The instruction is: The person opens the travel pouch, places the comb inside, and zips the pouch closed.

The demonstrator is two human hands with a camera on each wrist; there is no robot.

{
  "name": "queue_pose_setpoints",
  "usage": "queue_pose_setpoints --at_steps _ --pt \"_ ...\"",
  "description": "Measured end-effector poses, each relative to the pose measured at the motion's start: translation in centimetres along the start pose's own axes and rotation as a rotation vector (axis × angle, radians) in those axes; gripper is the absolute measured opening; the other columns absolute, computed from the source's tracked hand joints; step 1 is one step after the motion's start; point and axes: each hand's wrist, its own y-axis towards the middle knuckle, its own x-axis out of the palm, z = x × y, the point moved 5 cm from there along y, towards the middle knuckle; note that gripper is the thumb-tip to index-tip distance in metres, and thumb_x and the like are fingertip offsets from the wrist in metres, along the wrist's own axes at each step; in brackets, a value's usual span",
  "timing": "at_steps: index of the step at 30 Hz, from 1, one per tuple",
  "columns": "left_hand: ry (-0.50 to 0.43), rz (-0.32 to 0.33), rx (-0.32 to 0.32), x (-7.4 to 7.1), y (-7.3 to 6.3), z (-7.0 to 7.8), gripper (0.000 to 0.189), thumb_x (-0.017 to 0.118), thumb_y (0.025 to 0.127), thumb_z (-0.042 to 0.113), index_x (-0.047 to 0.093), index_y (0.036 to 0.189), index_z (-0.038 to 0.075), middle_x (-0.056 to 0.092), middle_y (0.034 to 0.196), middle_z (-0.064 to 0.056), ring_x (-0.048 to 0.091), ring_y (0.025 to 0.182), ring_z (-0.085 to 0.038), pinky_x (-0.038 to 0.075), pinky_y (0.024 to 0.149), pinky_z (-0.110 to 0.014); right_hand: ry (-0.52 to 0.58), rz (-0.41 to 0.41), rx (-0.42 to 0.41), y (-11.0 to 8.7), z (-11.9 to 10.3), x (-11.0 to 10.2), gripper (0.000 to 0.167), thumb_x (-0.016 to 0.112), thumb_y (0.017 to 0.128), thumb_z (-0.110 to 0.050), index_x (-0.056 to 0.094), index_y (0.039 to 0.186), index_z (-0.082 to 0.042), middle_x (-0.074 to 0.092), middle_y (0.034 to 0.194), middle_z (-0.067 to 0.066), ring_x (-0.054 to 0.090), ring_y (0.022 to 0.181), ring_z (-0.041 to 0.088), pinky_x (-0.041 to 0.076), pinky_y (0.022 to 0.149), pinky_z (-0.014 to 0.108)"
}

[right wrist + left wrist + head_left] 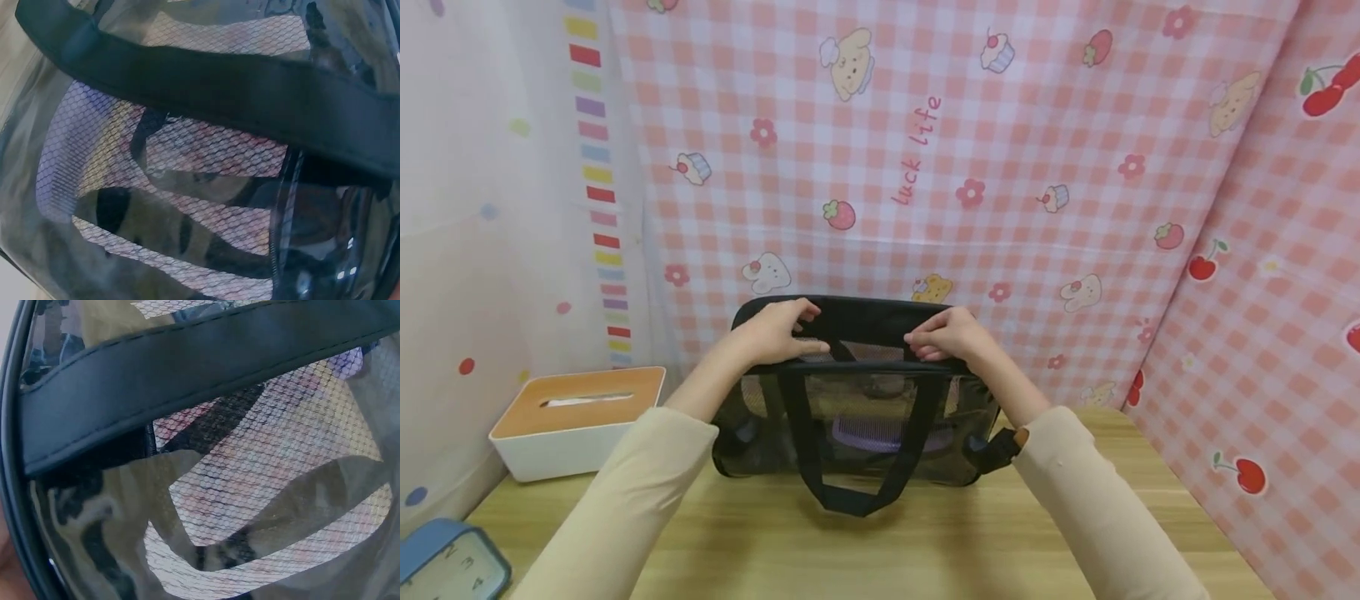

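A see-through bag [752, 417] with black trim stands on the table, its wide top mouth agape. A purple comb [857, 431] shows through its front wall. My left hand [772, 333] rests at the left end of the mouth, thumb and fingers spread apart. At the right end is my right hand [953, 337], fingers bent and tips close together at the opening; whether they pinch the bag's edge I cannot tell. The front black handle [857, 500] hangs down between my arms. In both wrist views a black strap [156, 381] crosses the clear plastic, with mesh [212, 150] behind it.
A white tissue box [576, 417] with an orange-brown lid sits left of the bag. Part of a blue clock [456, 562] shows at the lower left corner. A black strap with a buckle [996, 450] sticks out at the bag's right. Patterned cloth [880, 167] hangs behind the table.
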Motion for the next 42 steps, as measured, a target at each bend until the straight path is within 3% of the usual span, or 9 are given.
queue_pose_setpoints --at_steps 7,10,13,17,22,25,29,36,42 --pt "-0.129 0.306 -0.039 -1.4 -2.7 -2.1 0.047 0.047 0.095 0.038 0.05 0.125 0.001 0.059 0.116 -0.021 0.058 0.104 -0.033 0.048 0.088 -0.046 -0.013 -0.028 -0.036 -0.4 -1.8 1.0 0.026 0.065 0.085 -0.021 0.069 0.099 0.0 0.07 0.094 0.015 0.069 0.079 0.016 0.056 0.067 0.024" --pt "-0.063 0.42 -0.047 -1.6 -4.5 -2.9 0.052 0.046 0.092 0.047 0.051 0.126 0.008 0.061 0.114 -0.016 0.058 0.103 -0.032 0.047 0.085 -0.048 -0.026 -0.045 -0.042 -0.2 -2.4 1.7 0.025 0.065 0.085 -0.021 0.069 0.099 0.0 0.071 0.092 0.013 0.069 0.081 0.018 0.055 0.067 0.024" --pt "0.024 0.55 -0.032 -1.4 -6.6 -3.6 0.052 0.054 0.087 0.051 0.055 0.121 0.011 0.061 0.111 -0.013 0.057 0.101 -0.031 0.048 0.079 -0.049 -0.047 -0.066 -0.037 0.0 -2.8 2.6 0.027 0.064 0.086 -0.021 0.068 0.103 0.0 0.069 0.1 0.017 0.068 0.081 0.017 0.055 0.066 0.023" --pt "0.109 0.746 0.133 -0.4 -8.9 -4.5 0.058 0.065 0.075 0.054 0.061 0.107 0.005 0.06 0.101 -0.014 0.056 0.091 -0.03 0.05 0.07 -0.045 -0.072 -0.09 -0.042 0.1 -3.5 3.7 0.028 0.064 0.086 -0.022 0.068 0.103 0.0 0.067 0.103 0.019 0.066 0.068 0.009 0.053 0.06 0.019" --pt "0.233 0.934 0.364 1.1 -10.5 -4.3 0.062 0.051 0.078 0.058 0.061 0.096 -0.001 0.058 0.085 -0.015 0.055 0.076 -0.027 0.049 0.056 -0.037 -0.136 -0.099 -0.058 0.1 -4.5 5.0 0.026 0.066 0.084 -0.024 0.07 0.098 -0.002 0.07 0.094 0.016 0.061 0.059 0.004 0.052 0.058 0.019" --pt "0.257 0.966 0.401 1.8 -10.7 -4.0 0.046 0.057 0.084 0.043 0.06 0.092 -0.002 0.055 0.08 -0.013 0.051 0.071 -0.025 0.045 0.054 -0.035 -0.156 -0.105 -0.075 0.2 -5.3 5.9 0.025 0.067 0.083 -0.024 0.071 0.095 -0.002 0.071 0.09 0.015 0.06 0.057 0.005 0.053 0.059 0.02" --pt "0.269 0.977 0.383 2.4 -10.7 -4.0 0.03 0.063 0.086 0.027 0.06 0.09 -0.003 0.054 0.079 -0.012 0.049 0.069 -0.025 0.042 0.053 -0.035 -0.184 -0.118 -0.094 0.1 -6.5 7.4 0.023 0.068 0.083 -0.025 0.071 0.092 -0.003 0.071 0.088 0.015 0.059 0.057 0.006 0.054 0.061 0.022" --pt "0.302 1.008 0.351 2.7 -10.6 -3.8 0.045 0.045 0.092 0.039 0.061 0.089 -0.003 0.053 0.077 -0.012 0.051 0.068 -0.026 0.045 0.053 -0.037 -0.289 -0.1 -0.136 0.3 -8.6 10.4 0.022 0.07 0.081 -0.025 0.073 0.087 -0.004 0.07 0.079 0.008 0.062 0.061 0.01 0.053 0.059 0.021" --pt "0.309 0.995 0.341 3.1 -10.4 -3.6 0.045 0.045 0.092 0.039 0.061 0.089 -0.003 0.053 0.077 -0.012 0.053 0.07 -0.026 0.047 0.055 -0.036 -0.397 -0.073 -0.195 0.3 -10.2 12.4 0.021 0.07 0.081 -0.026 0.072 0.08 -0.006 0.07 0.076 0.007 0.062 0.063 0.012 0.049 0.054 0.021"
